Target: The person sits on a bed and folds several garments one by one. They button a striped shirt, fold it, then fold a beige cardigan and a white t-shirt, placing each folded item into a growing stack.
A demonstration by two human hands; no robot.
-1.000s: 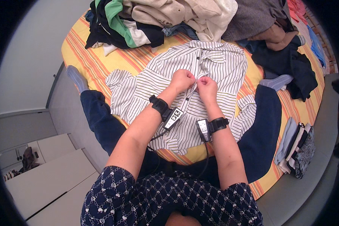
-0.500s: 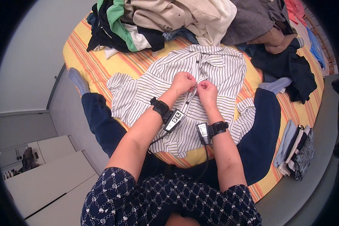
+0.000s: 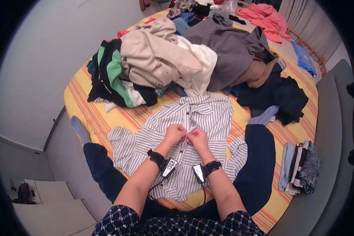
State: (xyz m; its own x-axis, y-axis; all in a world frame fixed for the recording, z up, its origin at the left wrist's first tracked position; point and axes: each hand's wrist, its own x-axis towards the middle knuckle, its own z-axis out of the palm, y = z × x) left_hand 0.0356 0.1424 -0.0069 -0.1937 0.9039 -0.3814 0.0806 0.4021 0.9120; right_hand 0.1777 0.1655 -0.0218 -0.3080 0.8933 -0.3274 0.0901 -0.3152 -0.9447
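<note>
One striped shirt (image 3: 192, 145) lay face-up on the bed (image 3: 86, 106), btwn the person's legs. Left hand (image 3: 175, 133) & right hand (image 3: 198, 137) both pinched its front placket mid-chest, prob. buttoning. Unfolded clothes pile (image 3: 177, 59) sat beyond; small folded stack (image 3: 299, 167) at right, so most looked left.

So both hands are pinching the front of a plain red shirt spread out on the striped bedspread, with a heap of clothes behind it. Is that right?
Not quite: the shirt is white with thin dark stripes, not plain red, as the head view shows. The left hand and right hand do pinch its front, it lies on the striped bedspread, and the heap of clothes sits behind.
</note>
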